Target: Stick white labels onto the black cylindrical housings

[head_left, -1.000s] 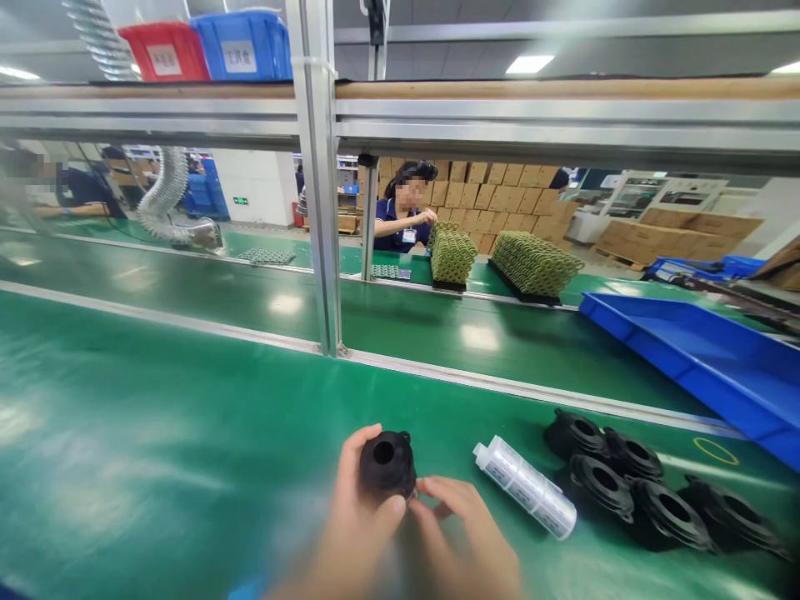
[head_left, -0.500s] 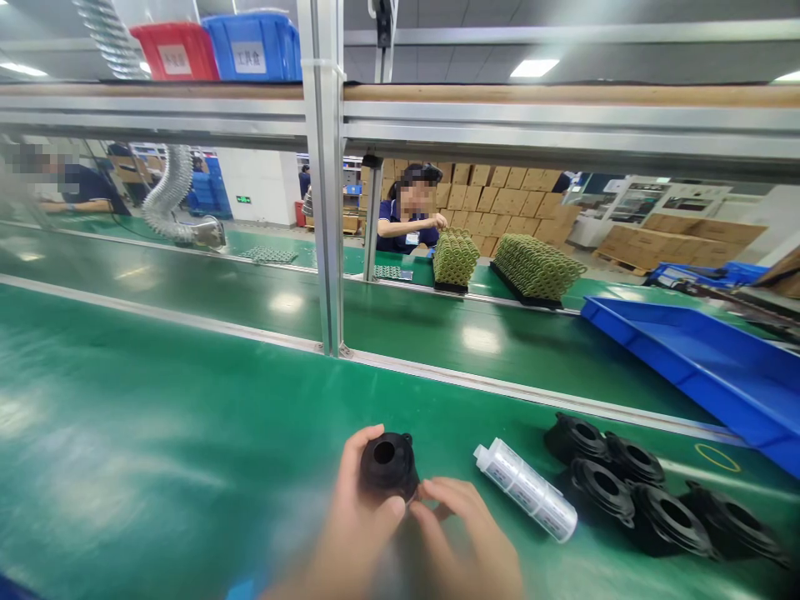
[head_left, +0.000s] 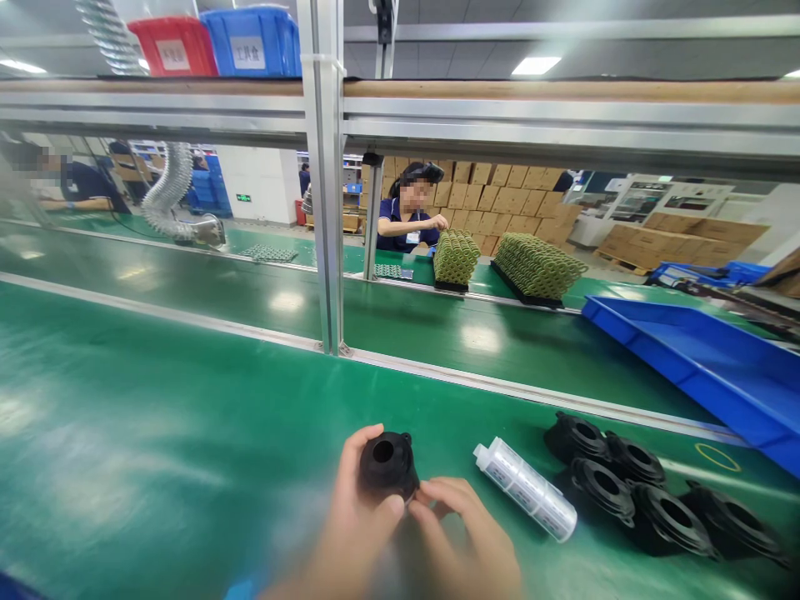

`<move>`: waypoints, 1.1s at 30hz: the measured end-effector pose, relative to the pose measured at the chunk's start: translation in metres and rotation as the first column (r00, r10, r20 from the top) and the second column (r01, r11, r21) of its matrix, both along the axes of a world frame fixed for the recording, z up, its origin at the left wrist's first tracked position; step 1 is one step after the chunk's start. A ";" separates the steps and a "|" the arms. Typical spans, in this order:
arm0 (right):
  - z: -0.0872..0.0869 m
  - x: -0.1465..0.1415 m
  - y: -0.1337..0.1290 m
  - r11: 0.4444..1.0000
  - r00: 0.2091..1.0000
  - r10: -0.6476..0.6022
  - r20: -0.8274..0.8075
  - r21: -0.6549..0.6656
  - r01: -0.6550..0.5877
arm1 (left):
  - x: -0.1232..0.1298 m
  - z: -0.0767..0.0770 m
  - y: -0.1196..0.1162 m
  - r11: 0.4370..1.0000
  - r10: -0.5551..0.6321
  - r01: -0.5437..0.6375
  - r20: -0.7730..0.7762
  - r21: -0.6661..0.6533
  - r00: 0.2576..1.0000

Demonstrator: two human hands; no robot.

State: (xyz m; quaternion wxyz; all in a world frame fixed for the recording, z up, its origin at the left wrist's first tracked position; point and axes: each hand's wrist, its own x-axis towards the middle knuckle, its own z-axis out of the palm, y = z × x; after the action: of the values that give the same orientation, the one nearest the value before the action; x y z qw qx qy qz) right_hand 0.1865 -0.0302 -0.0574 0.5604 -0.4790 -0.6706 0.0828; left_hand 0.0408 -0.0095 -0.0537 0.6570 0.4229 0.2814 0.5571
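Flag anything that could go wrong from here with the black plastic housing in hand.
The round black plastic housing could slip: the left hand cups it while the right hand's fingertips only pinch its lower edge.

The white cylindrical cartridge lies loose on its side near the right hand, so a nudge might roll it into the black housings.

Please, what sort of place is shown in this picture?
It looks like a factory assembly area: a green workbench with a row of similar black parts, stacked cardboard boxes, and a co-worker at the bench opposite.
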 end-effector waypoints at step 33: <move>0.001 0.025 0.009 0.955 0.957 0.109 0.270 0.237 -0.176 | -0.002 0.025 0.013 0.928 -0.138 0.243 0.346 -0.283 0.928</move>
State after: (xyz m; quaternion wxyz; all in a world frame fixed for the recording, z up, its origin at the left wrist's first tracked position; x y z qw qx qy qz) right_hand 0.2110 -0.0213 -0.0565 0.5200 -0.3584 -0.7748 -0.0271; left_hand 0.0389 0.0037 -0.0284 0.8055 0.2398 0.2148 0.4975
